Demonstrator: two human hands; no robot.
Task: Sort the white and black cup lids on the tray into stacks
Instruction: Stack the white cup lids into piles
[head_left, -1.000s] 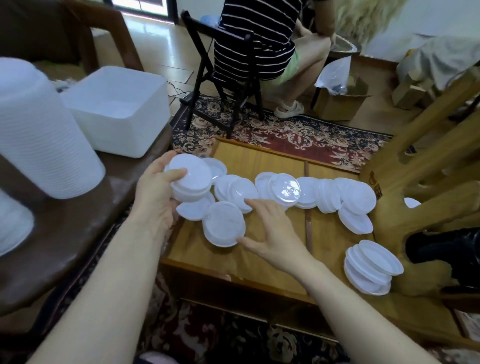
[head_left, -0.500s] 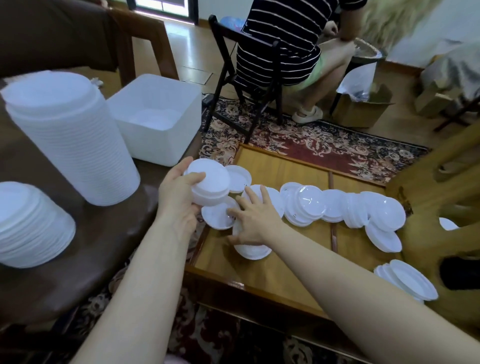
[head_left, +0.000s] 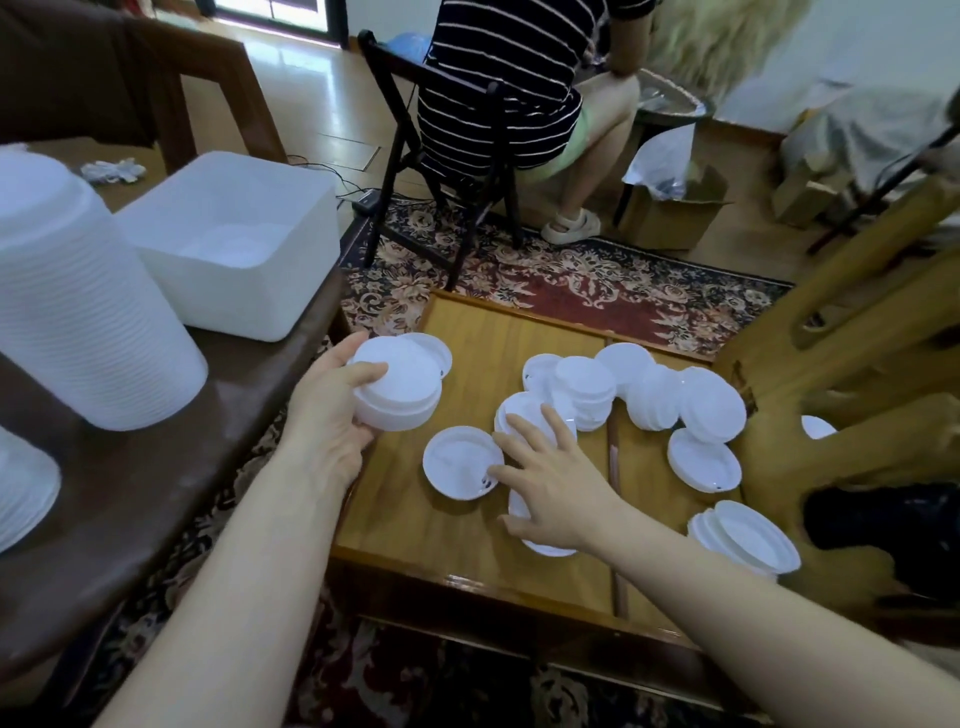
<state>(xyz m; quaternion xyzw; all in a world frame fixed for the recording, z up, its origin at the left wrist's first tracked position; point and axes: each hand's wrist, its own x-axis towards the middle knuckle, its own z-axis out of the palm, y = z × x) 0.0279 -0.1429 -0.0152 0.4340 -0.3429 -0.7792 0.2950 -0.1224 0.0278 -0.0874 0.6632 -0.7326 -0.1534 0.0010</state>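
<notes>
My left hand (head_left: 332, 415) grips a short stack of white lids (head_left: 399, 387) above the left edge of the wooden tray (head_left: 467, 525). My right hand (head_left: 550, 483) lies over white lids in the tray's middle, fingers spread. Its thumb touches a single lid (head_left: 460, 462) lying upside down, and another lid (head_left: 545, 545) is partly hidden under the palm. More white lids (head_left: 670, 397) lie in an overlapping row across the tray's far side. A small pile of lids (head_left: 743, 535) sits at the tray's right edge. No black lids are visible.
A dark side table (head_left: 171, 467) on the left holds a tall stack of white lids (head_left: 78, 301), another stack (head_left: 21, 483) and a white square tub (head_left: 234, 244). A carved wooden chair (head_left: 852, 389) stands to the right. A person sits on a black chair (head_left: 467, 156) beyond the rug.
My right hand slid from the left lids to the tray's middle, leaving one lid upside down beside its thumb. The camera view shifted left and down. My left hand kept its stack.
</notes>
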